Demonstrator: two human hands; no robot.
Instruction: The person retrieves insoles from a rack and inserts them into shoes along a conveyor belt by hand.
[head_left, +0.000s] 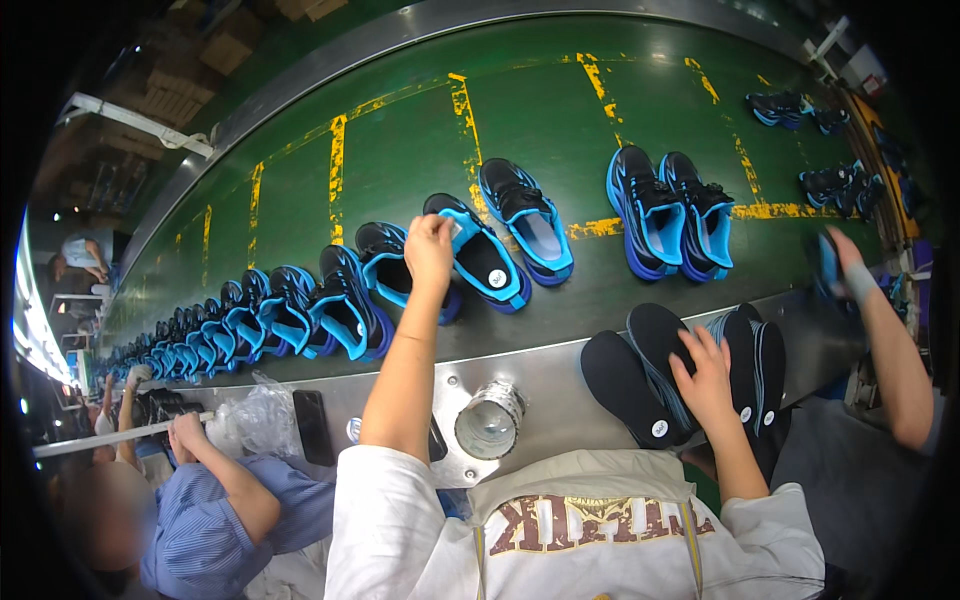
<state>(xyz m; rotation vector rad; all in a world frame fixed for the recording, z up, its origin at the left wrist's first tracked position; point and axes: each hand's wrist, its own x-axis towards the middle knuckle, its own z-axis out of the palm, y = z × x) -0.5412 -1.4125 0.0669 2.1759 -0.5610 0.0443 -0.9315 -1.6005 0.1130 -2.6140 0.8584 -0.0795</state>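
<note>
My left hand (pixel 430 248) pinches the tongue of a black and blue sneaker (pixel 512 292) on the green conveyor belt. That sneaker has a round white sticker inside its heel. Over a pile of black insoles (pixel 612 375) on the metal ledge, my right hand (pixel 706 376) rests with fingers apart, touching the upper insole (pixel 655 330). Several insoles carry round white stickers at the heel. Just right of my left hand's sneaker stands another sneaker (pixel 530 225) with a pale insole showing inside.
A pair of sneakers (pixel 638 215) stands farther right; a long row of sneakers (pixel 265 310) runs left. The metal ledge (pixel 560 380) holds a round metal cup (pixel 490 420), a dark phone (pixel 313 427) and clear plastic bags (pixel 262 415). Co-workers sit left and right, one hand (pixel 845 250) holding a shoe.
</note>
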